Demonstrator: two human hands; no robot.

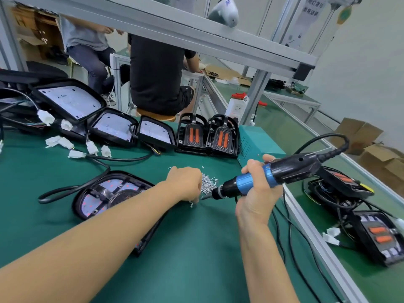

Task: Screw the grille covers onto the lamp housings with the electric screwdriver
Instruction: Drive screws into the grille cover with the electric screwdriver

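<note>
A black lamp housing [113, 193] lies flat on the green mat, grille cover [105, 190] seated on it. The blue-and-black screwdriver [273, 173] points at loose screws [208, 183] (a small silver pile).

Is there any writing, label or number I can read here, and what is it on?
Nothing reads clearly.
Hanging sheet: dark printed characters, too blurred to read.
Green tag: no legible text.
White device on the frame: a blue mark, unreadable.
Screwdriver: no visible label.
</note>
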